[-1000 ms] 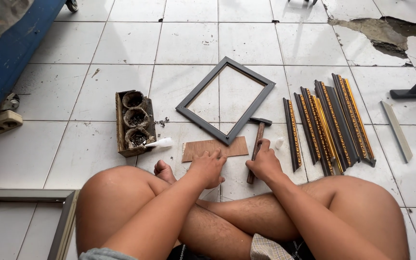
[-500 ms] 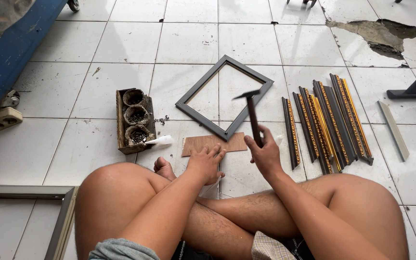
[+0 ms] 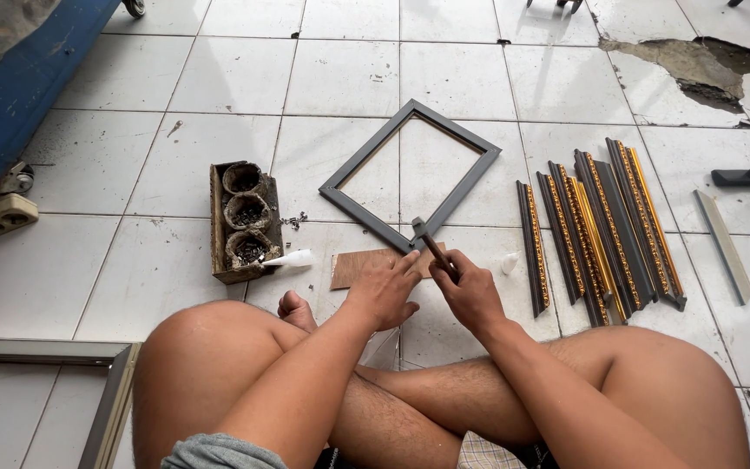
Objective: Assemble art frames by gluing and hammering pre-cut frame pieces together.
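The right hand (image 3: 472, 291) clamped a small dark-headed hammer (image 3: 431, 246); the left hand (image 3: 384, 291) pressed, fingers together, on the brown cardboard sheet (image 3: 356, 267), mid-nailing by appearance.

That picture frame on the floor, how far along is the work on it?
The dark rectangular frame lies already joined at all four corners. In hand: the right hand holds a hammer low over a thin brown board that the left hand presses to the tiles. A row of gold-trimmed moulding strips lies loose beside them, not yet assembled.
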